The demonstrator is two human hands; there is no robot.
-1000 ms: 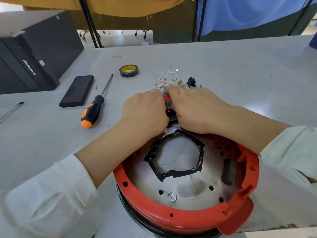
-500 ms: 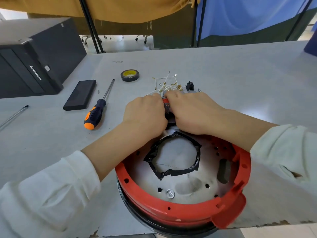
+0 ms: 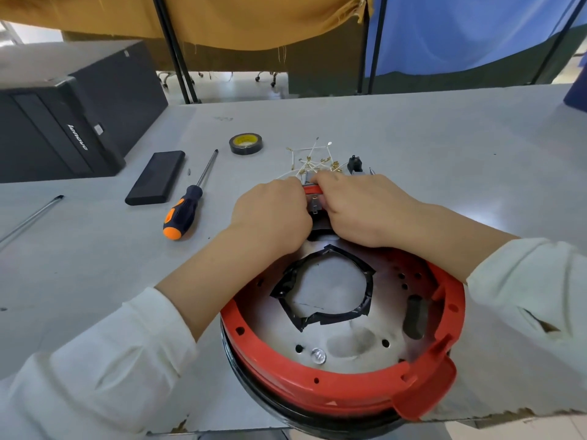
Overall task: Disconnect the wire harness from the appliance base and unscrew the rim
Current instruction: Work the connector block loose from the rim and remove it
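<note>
Grey table point(image 3: 413, 138): screwdriver point(image 3: 187, 204), tape roll point(image 3: 246, 143) beside both hands' appliance base point(image 3: 343, 385).

Base point(image 3: 343, 389) at tabletop point(image 3: 444, 160) near edge; screwdriver point(image 3: 187, 204), tape point(image 3: 246, 143) left-behind; wires point(image 3: 313, 161) behind base.

Appliance base point(image 3: 346, 341): round, upturned, metal plate with taped hole
Rim point(image 3: 317, 387): red ring seated round the base
Wire harness point(image 3: 313, 163): pale wires, brass terminals, splayed beyond far edge

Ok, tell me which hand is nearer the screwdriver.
Left. The left hand is at the base's far edge, just right of the screwdriver; the right hand lies beyond it, farther right.
</note>
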